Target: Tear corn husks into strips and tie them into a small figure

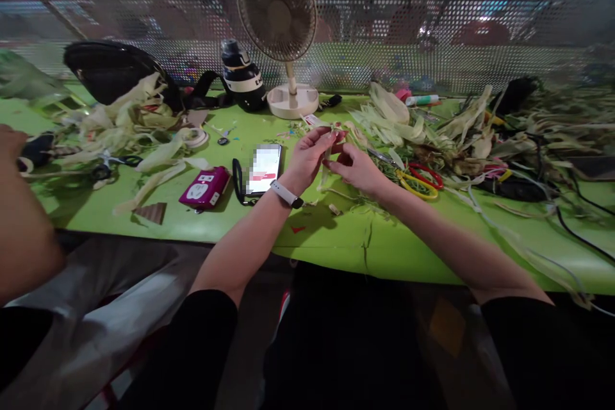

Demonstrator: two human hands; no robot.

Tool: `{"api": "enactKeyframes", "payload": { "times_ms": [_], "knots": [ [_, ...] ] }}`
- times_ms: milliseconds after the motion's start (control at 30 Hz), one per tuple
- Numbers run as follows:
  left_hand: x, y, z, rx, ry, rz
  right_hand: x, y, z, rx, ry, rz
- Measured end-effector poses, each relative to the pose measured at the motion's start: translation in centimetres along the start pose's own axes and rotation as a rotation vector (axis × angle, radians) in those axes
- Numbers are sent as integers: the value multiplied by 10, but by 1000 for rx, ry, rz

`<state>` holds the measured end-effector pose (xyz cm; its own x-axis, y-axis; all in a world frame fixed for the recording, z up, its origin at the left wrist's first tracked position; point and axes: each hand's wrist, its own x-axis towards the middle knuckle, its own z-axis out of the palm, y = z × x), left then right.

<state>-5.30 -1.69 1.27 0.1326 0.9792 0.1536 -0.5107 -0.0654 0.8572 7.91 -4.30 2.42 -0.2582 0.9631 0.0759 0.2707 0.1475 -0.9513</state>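
Note:
Over the middle of the green table, my two hands meet around a pale strip of corn husk (pixel 328 152). My left hand (pixel 312 152), with a light watch band at its wrist, pinches the strip near the top. My right hand (pixel 358 168) is closed at the strip's other side, thumb and fingers drawn together. Small details between the fingertips are too fine to make out. Scissors with red and yellow handles (pixel 419 182) lie just right of my right hand. Left of my left wrist lies a phone (pixel 262 170) with a lit screen.
Heaps of dried corn husks (pixel 391 112) spread along the right side, more husks (pixel 129 109) on the left. Behind stand a fan (pixel 293 99) and a black bottle (pixel 246 84). A purple box (pixel 204 189) lies near the phone. Another person's arm (pixel 24 218) reaches in at left.

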Motion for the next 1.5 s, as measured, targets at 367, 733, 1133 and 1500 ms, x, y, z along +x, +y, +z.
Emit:
{"api": "enactKeyframes", "payload": {
  "times_ms": [367, 733, 1133, 1500],
  "knots": [
    [11, 9, -10, 149, 64, -2, 2, -12, -23, -52, -29, 9],
    [5, 15, -5, 190, 40, -46, 9, -12, -49, -401, 73, -315],
    [-2, 14, -6, 166, -126, -44, 14, -3, -45, -287, 77, -219],
    [2, 11, -8, 287, -128, 50, 19, 3, -43, -38, 35, -104]
  ]
}}
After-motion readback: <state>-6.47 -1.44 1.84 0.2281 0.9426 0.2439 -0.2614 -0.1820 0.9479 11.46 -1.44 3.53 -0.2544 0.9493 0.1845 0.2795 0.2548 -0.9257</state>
